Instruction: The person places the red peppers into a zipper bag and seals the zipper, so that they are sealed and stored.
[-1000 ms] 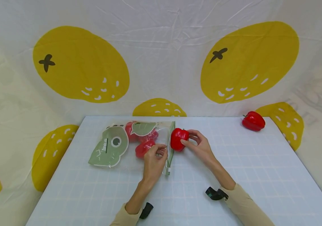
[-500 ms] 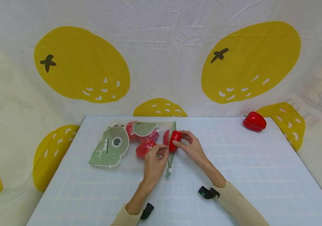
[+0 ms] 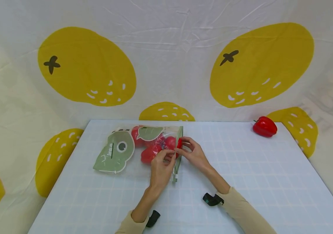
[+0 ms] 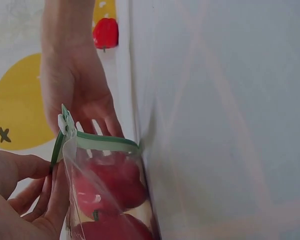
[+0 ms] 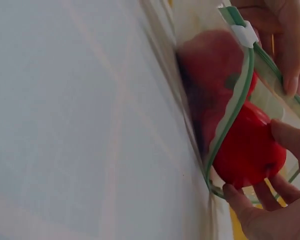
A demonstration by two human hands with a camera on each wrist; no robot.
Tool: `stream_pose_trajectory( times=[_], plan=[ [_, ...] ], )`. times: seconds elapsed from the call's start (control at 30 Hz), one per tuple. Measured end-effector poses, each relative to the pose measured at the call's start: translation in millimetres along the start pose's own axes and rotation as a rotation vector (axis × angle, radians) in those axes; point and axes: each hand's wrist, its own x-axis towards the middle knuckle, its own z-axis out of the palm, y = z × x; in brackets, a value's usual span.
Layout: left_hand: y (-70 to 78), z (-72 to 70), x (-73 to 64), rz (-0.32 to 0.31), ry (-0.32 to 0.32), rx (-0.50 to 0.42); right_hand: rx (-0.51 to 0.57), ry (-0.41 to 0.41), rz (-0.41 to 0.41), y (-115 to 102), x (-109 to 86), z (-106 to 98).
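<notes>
A clear zip bag (image 3: 119, 152) with a green cartoon print lies on the table, its green-edged mouth facing right. Several red bell peppers (image 3: 149, 154) show through the plastic. My left hand (image 3: 161, 170) pinches the upper lip of the mouth and lifts it. With the fingertips of my right hand (image 3: 196, 156) I grip another red bell pepper (image 5: 250, 145), which sits mostly inside the mouth. The right wrist view shows the thumb on one side of this pepper and fingers on the other. A white zip slider (image 5: 245, 34) sits at one end of the green strip.
A loose red bell pepper (image 3: 265, 126) lies at the table's back right corner. The table (image 3: 242, 169) has a pale checked cover. Behind it hangs a white cloth (image 3: 169, 65) with yellow fruit prints.
My right hand has moved left, carrying the bell pepper from outside the bag into its mouth. My left hand keeps its pinch on the bag's edge.
</notes>
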Motion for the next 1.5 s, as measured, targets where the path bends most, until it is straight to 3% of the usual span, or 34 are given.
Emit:
stream_pose_trajectory(
  times=[0.07,0.3,0.37,0.67,1.03,1.37,1.5],
  plan=[
    [-0.2,0.0,-0.2,0.013,-0.001,0.001,-0.032,-0.019,-0.018,-0.4,0.0,1.0],
    [1.4,0.1,-2.3,0.031,-0.003,0.027,-0.070,-0.124,-0.007,-38.9,-11.3,1.7],
    [2.1,0.3,-2.3,0.034,-0.002,0.031,-0.093,-0.143,-0.008,-39.1,-10.4,1.2],
    [1.6,1.4,-0.5,0.059,0.006,0.021,-0.142,-0.162,-0.025,-3.0,8.3,0.1],
    [0.3,0.8,0.7,0.080,0.017,0.028,-0.040,-0.210,-0.073,3.1,13.4,4.6],
    [1.9,1.0,0.5,0.118,0.020,0.033,0.029,-0.239,-0.018,5.5,16.9,11.4],
    [1.7,1.1,0.5,0.121,0.016,0.035,0.025,-0.216,0.012,4.9,19.6,15.0]
  ],
)
